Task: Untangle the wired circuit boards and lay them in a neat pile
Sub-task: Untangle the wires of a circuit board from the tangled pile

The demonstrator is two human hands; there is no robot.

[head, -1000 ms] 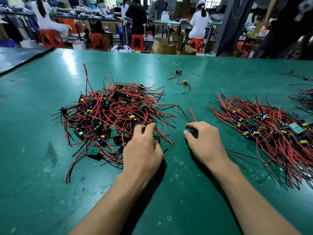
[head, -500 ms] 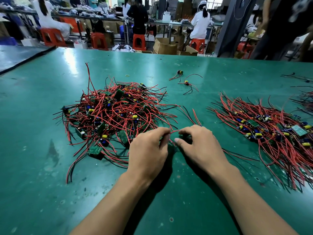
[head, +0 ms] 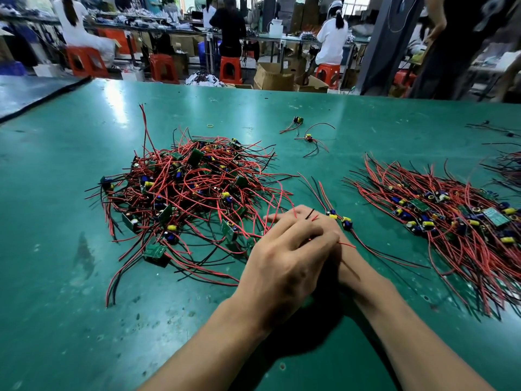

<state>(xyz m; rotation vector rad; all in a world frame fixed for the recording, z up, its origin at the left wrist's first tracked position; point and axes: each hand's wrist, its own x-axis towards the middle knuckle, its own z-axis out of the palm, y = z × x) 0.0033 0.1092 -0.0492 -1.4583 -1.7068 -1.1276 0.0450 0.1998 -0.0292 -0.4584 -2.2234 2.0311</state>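
Note:
A tangled heap of wired circuit boards (head: 191, 193), with red and black leads, lies left of centre on the green table (head: 56, 277). Combed-out boards (head: 451, 221) lie in a flatter pile on the right. My left hand (head: 284, 258) lies across my right hand (head: 349, 262) and hides most of it. Its fingers are curled round red and black wire ends that poke out between them. One small board (head: 343, 220) with yellow and blue capacitors sticks out just beyond the hands, and my right hand seems to grip it. Its leads trail to the right.
Two loose wired boards (head: 306, 136) and a yellow rubber band (head: 210, 125) lie farther back. More wires (head: 507, 165) sit at the right edge. Beyond the table's far edge, people sit on red stools (head: 229, 70) near cardboard boxes (head: 275, 77).
Both hands have come together: my left hand moved right and now covers my right hand. One board has come out of the tangled heap's near edge towards the gap between the piles.

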